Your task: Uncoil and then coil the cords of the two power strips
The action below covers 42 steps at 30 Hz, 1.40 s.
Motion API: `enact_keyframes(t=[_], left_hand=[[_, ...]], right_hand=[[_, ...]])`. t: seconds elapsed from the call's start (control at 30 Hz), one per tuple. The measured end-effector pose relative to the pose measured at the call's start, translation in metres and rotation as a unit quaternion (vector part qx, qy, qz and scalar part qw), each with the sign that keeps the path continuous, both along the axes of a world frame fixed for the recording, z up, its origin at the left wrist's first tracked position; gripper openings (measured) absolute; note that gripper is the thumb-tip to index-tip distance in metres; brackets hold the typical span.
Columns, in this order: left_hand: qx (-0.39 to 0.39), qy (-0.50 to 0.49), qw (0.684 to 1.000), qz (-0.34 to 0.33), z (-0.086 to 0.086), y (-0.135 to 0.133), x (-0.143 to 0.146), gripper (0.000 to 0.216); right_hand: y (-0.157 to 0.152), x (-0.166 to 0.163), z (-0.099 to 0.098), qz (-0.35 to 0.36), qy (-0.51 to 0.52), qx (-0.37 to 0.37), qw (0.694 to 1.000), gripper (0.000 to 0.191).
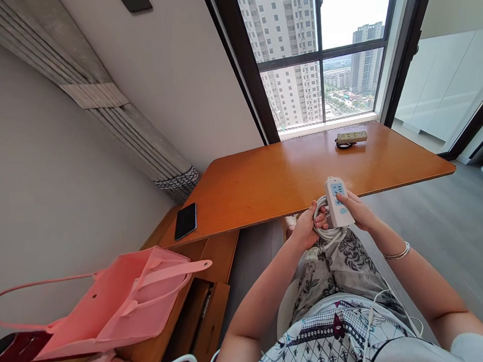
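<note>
A white power strip (342, 214) with light-blue socket faces is held upright near the table's front edge, above my lap. My right hand (357, 209) grips it from the right side, the thumb lying across its front. Beside it on the left, a coil of pale cable (322, 232) hangs in loops, and my left hand (308, 226) has its fingers wrapped round those loops. Part of the cable drops toward my patterned trousers, where its end is hard to make out.
A brown wooden table (258, 185) stretches before me beneath the window. At its far right lies a beige power strip (351, 137) with a dark cord. A black phone (186, 221) rests at the left end. A pink bag (138, 300) stands on the wooden cabinet (211, 326), lower left.
</note>
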<state>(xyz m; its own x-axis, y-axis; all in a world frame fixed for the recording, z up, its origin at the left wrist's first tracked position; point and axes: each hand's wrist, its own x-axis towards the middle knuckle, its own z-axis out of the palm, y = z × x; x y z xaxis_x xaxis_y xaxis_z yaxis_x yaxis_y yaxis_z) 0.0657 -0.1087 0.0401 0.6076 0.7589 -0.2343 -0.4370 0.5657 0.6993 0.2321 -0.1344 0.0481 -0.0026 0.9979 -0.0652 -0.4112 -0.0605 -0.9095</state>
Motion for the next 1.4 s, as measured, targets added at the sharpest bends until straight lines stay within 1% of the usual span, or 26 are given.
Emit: enact_keyframes(t=[0.1,0.2,0.3,0.37,0.43,0.5,0.57,0.67,0.77,0.87,1.0,1.1,1.17,1.2,1.27,1.33,1.4], left_hand=[[0.040,0.040,0.998,0.025,-0.002,0.003,0.000,0.041],[0.107,0.078,0.990,0.048,-0.001,0.007,-0.004,0.043],[0.187,0.127,0.974,0.031,0.000,0.010,-0.006,0.050],[0.212,0.158,0.964,0.024,0.000,0.009,-0.004,0.048],[0.212,0.165,0.963,0.033,-0.002,0.007,0.000,0.046],[0.200,0.155,0.966,0.051,-0.005,0.006,0.004,0.049],[0.182,0.137,0.970,0.083,-0.006,0.006,0.009,0.053],[0.157,0.109,0.970,0.148,-0.007,0.009,0.016,0.055],[0.152,0.104,0.965,0.186,-0.008,0.013,0.024,0.058],[0.153,0.118,0.962,0.191,-0.012,0.015,0.035,0.060],[0.171,0.127,0.960,0.184,-0.017,0.018,0.046,0.055],[0.199,0.110,0.963,0.144,-0.022,0.023,0.047,0.050],[0.221,0.125,0.961,0.108,-0.026,0.031,0.042,0.047],[0.232,0.146,0.956,0.099,-0.028,0.037,0.037,0.047],[0.261,0.208,0.935,0.118,-0.032,0.052,0.024,0.047],[0.314,0.280,0.891,0.171,-0.035,0.071,0.007,0.044],[0.369,0.345,0.835,0.218,-0.037,0.091,-0.010,0.034]], right_hand=[[0.003,0.000,0.002,-0.015,-0.043,0.031,0.998,0.048],[0.006,0.000,0.005,0.007,-0.103,0.063,0.993,0.044],[0.009,0.000,0.008,0.022,-0.153,0.082,0.985,0.036],[0.012,0.000,0.008,0.012,-0.167,0.074,0.983,0.034],[0.013,0.001,0.006,-0.004,-0.158,0.058,0.986,0.035],[0.012,0.002,0.002,-0.024,-0.127,0.040,0.991,0.040],[0.006,0.002,-0.004,-0.035,-0.085,0.021,0.996,0.045],[-0.007,-0.005,-0.017,-0.024,-0.023,-0.009,0.999,0.053],[-0.014,-0.013,-0.029,-0.051,0.031,-0.004,0.998,0.056],[-0.010,-0.015,-0.036,-0.104,0.052,0.015,0.993,0.055],[0.003,-0.008,-0.036,-0.153,0.038,0.028,0.987,0.052],[0.011,0.003,-0.033,-0.158,0.002,0.026,0.987,0.045],[0.017,0.015,-0.030,-0.153,-0.034,0.015,0.988,0.044],[0.021,0.023,-0.028,-0.155,-0.052,0.010,0.986,0.044],[0.032,0.045,-0.022,-0.170,-0.081,0.000,0.982,0.042],[0.049,0.072,-0.014,-0.181,-0.107,-0.012,0.977,0.038],[0.068,0.102,-0.004,-0.206,-0.125,-0.029,0.970,0.033]])
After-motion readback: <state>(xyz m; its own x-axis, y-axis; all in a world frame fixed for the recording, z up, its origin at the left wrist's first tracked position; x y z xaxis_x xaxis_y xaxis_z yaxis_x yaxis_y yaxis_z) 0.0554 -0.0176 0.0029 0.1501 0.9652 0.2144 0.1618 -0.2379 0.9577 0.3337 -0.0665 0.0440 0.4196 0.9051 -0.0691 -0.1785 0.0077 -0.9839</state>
